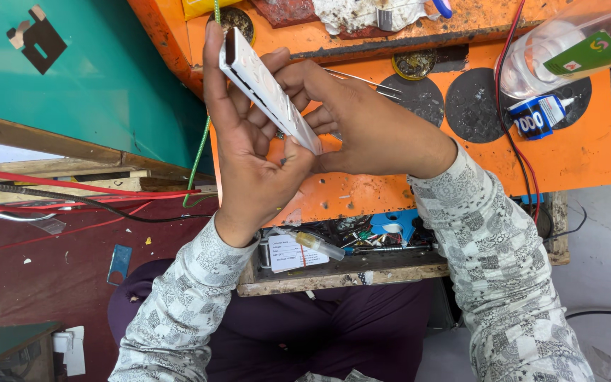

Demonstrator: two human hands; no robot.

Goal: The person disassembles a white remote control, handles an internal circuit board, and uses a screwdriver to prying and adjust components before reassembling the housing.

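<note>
I see left hand (249, 152) and right hand (365, 127) gripping white slim panel (270, 92) edge-on, tilted, above orange work board (574, 155). My view also lists: tweezers (362, 79) behind right fingers; clear bottle (574, 46) lying top right, small blue glue tube (539, 117) just below it; red and black wires (510, 134) crossing board; syringe (319, 245) in cluttered tray (348, 244) at near edge; teal panel (107, 78) left.
</note>
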